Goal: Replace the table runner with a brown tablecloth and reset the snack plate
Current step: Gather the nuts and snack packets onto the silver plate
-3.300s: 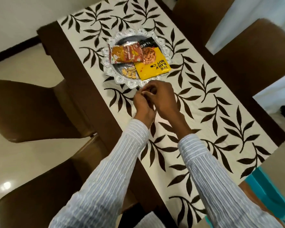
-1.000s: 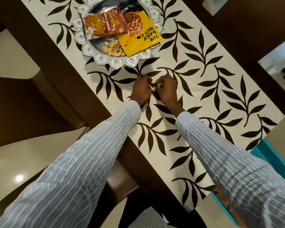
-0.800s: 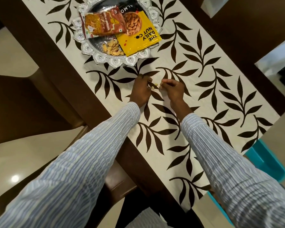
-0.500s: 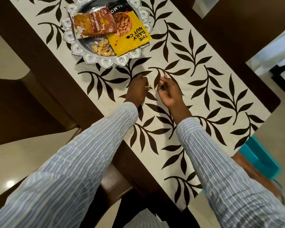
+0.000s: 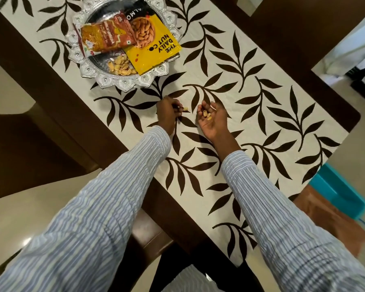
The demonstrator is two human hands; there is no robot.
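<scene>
The leaf-print table runner [image 5: 230,123] still covers the table, snack plate [image 5: 89,70] at its far end. The hands have parted: the right hand [image 5: 212,121] now cups shell pieces [image 5: 207,115], the left hand [image 5: 169,112] pinches another. Runner removal hasn't begun.

Yellow packet [image 5: 154,49] on silver plate [image 5: 122,82]: black print "THE DAILY NUT CO.", upside down to camera; white letters "ALMO" on black top band, cut off by overlap. Red-orange packet [image 5: 105,36]: printed lettering present, too small to read.
</scene>
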